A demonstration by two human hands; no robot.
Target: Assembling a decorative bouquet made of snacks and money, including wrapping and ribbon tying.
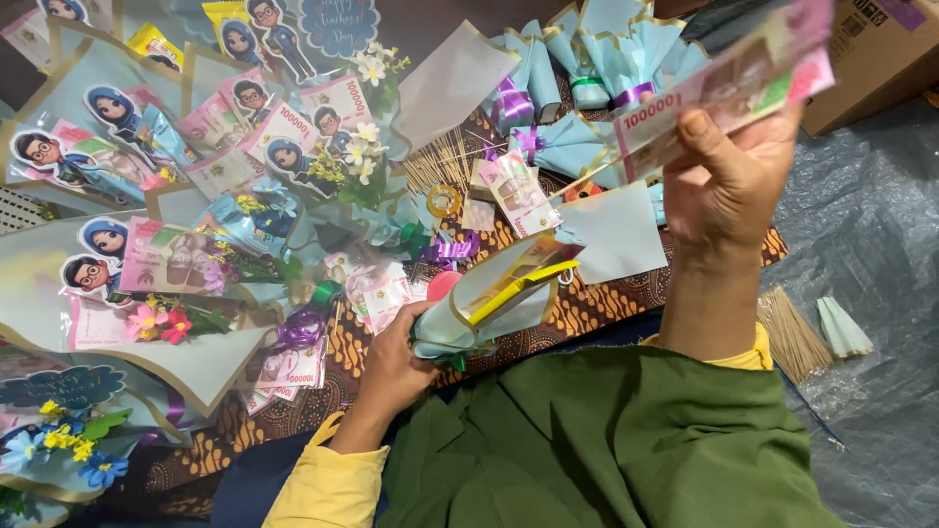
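My left hand (394,365) grips the base of a small pale blue paper cone with a yellow insert, a half-made bouquet wrap (489,298), held tilted over my lap. My right hand (729,176) is raised at the upper right and pinches a pink banknote (743,83) between thumb and fingers, well above the wrap. Both arms wear yellow sleeves, and a green cloth (606,450) covers my lap.
Finished bouquets (166,254) of pale blue paper with banknotes, cartoon cut-outs, flowers and purple ribbon fill the left. More wrapped cones (597,59), a tape roll (443,200), loose blue sheets (611,235) lie on a brown batik cloth. Wooden skewers (790,337) and a cardboard box (880,54) are right.
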